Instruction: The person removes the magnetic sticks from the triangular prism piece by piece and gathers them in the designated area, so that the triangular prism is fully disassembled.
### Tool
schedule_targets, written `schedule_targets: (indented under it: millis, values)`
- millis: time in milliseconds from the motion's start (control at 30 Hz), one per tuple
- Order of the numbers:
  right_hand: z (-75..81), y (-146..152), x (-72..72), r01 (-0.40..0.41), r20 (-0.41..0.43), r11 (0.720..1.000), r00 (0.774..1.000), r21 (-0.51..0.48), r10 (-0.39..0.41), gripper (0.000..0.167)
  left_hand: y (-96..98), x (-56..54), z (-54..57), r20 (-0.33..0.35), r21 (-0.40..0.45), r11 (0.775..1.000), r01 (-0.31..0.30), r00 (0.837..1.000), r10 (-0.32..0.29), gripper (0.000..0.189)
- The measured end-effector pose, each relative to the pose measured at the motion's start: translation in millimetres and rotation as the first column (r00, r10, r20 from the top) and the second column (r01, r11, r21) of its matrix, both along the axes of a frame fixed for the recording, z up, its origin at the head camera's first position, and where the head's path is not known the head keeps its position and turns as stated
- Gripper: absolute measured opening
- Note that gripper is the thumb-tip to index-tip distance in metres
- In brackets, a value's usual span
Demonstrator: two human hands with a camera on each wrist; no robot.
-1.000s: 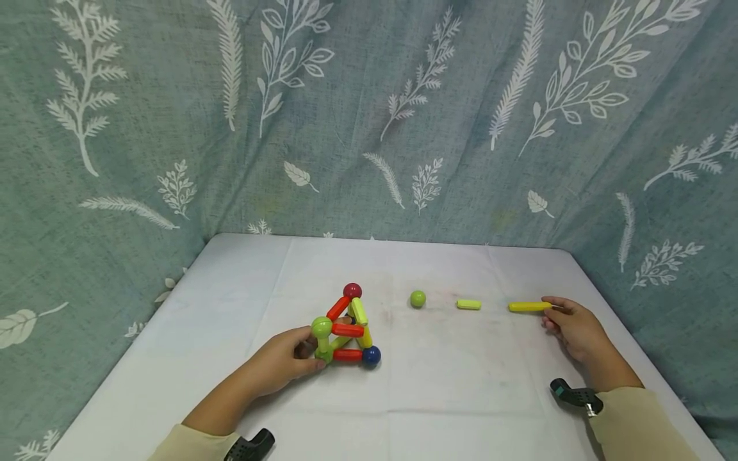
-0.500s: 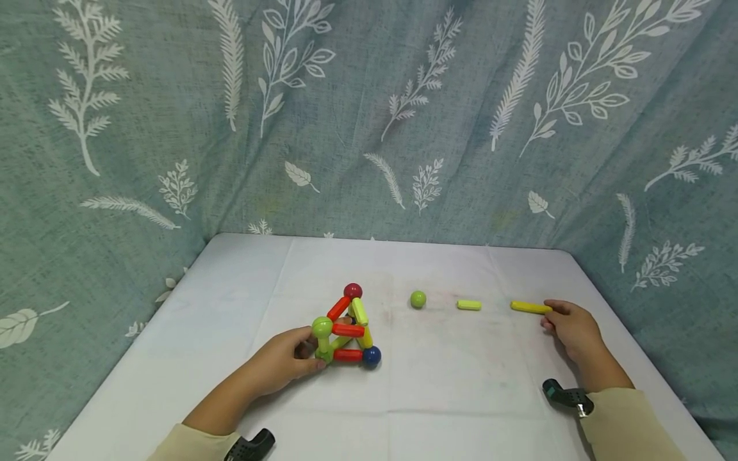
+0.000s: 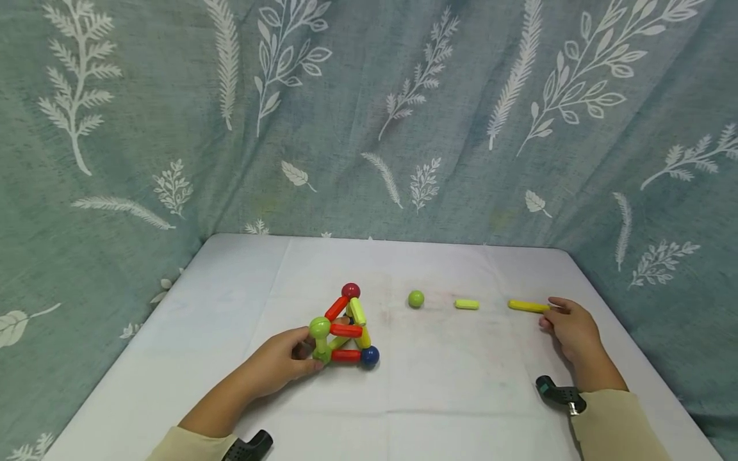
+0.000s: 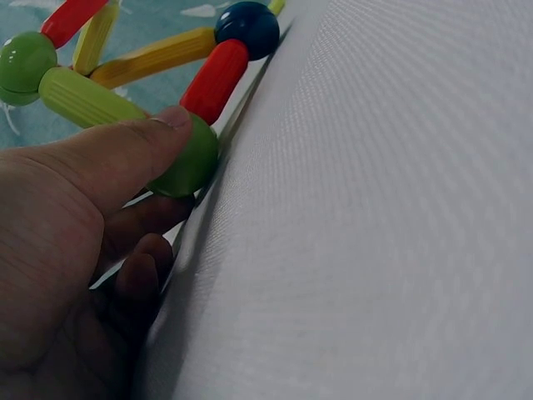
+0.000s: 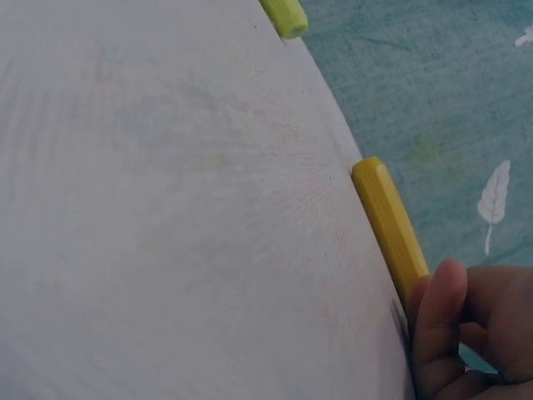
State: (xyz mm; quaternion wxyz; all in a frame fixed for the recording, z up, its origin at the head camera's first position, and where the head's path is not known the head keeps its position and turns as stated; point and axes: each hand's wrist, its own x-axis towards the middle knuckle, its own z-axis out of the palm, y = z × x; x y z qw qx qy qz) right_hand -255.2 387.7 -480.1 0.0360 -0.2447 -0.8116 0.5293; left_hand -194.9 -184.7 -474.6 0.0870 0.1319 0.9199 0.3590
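On the left of the table stands a frame of magnetic rods and balls (image 3: 346, 331), with red, yellow and green rods joined at red, blue and green balls. My left hand (image 3: 282, 362) holds it at its lower left corner; in the left wrist view the thumb lies over the green ball (image 4: 190, 162) there. Far to the right, my right hand (image 3: 576, 330) pinches the right end of a long yellow rod (image 3: 527, 307) between thumb and fingers. The right wrist view shows that yellow rod (image 5: 390, 221) lying along the table surface, its near end hidden by the fingers.
Between the hands, a loose green ball (image 3: 416, 299) and a short light green rod (image 3: 466, 304) lie in a row with the yellow rod on the white tablecloth (image 3: 438, 378). A green leaf-patterned curtain (image 3: 346, 128) hangs around the table's back and sides.
The right wrist and forearm have swung a little to the left, and the yellow rod has turned slightly. The left hand and the frame stay put.
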Motion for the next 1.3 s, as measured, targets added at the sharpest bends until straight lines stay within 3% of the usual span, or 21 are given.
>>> schedule_targets:
  millis: [267,367,467,567,667,800,967,1300]
  values:
    - [9.6,-9,6.4,0.188,-0.027,0.980,0.981,-0.072,-0.190,0.048,-2.5,-0.1,-0.8,-0.014,0.009,1.000,0.017,1.000,-0.017,0.032]
    - [16.5,-21,9.2,0.189,-0.063,0.980,0.979,-0.061,-0.193,0.045,-3.4,-0.4,-0.4,-0.023,0.007,1.000,0.022,1.000,-0.022,0.032]
    - [25.8,-39,12.3,0.111,-0.093,0.994,0.989,-0.023,-0.113,0.045,-3.6,-0.8,0.1,-0.028,0.009,1.000,0.025,0.999,-0.025,0.032]
    - [35.7,-61,14.7,-0.027,-0.119,0.999,0.992,0.027,0.030,0.043,-3.5,-0.6,0.4,-0.026,0.008,1.000,0.021,0.999,-0.021,0.032]
    - [43.8,-80,17.4,-0.170,-0.137,0.983,0.974,0.067,0.177,0.040,-3.3,0.3,0.3,-0.020,0.011,1.000,0.015,1.000,-0.015,0.032]
    - [48.7,-102,21.0,-0.293,-0.134,0.953,0.944,0.074,0.301,0.036,-2.8,1.4,0.5,-0.019,0.013,1.000,0.015,1.000,-0.015,0.032]
    - [48.7,-129,28.4,-0.420,-0.154,0.907,0.894,0.033,0.420,0.031,-2.4,1.5,1.3,-0.022,0.018,1.000,0.019,1.000,-0.019,0.031]
    - [51.7,-182,48.2,-0.631,-0.204,0.776,0.759,0.005,0.618,0.027,-2.9,1.5,1.0,-0.020,0.011,1.000,0.015,1.000,-0.015,0.031]
